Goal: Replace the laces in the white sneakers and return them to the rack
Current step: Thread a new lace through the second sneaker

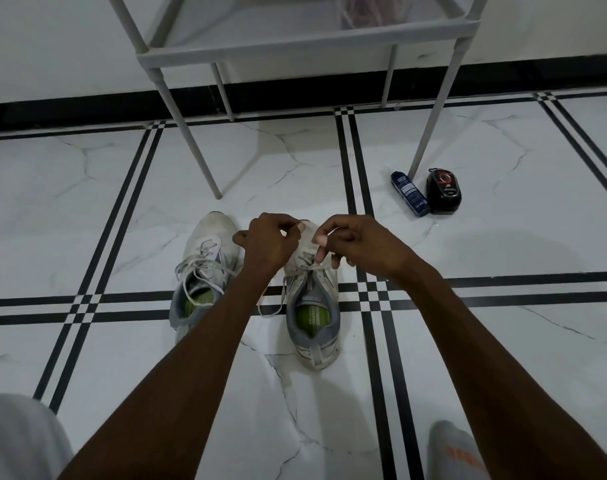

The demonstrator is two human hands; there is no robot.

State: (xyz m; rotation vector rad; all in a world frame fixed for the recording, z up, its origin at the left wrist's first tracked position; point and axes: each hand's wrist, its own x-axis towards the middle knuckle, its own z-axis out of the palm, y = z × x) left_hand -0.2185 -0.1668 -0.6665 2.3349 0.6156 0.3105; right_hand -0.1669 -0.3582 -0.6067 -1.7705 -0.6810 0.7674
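White lace (314, 268) pinched by both hands (271, 242) (355, 242) over right sneaker (312, 306).

Dim, cool, even indoor light. Soft broad shadows on glossy floor (503, 258) near right. Faint sheen on tiles. Wide-angle bending at edges; rack (305, 46) legs splay. Slight softness overall, corners blurrier.
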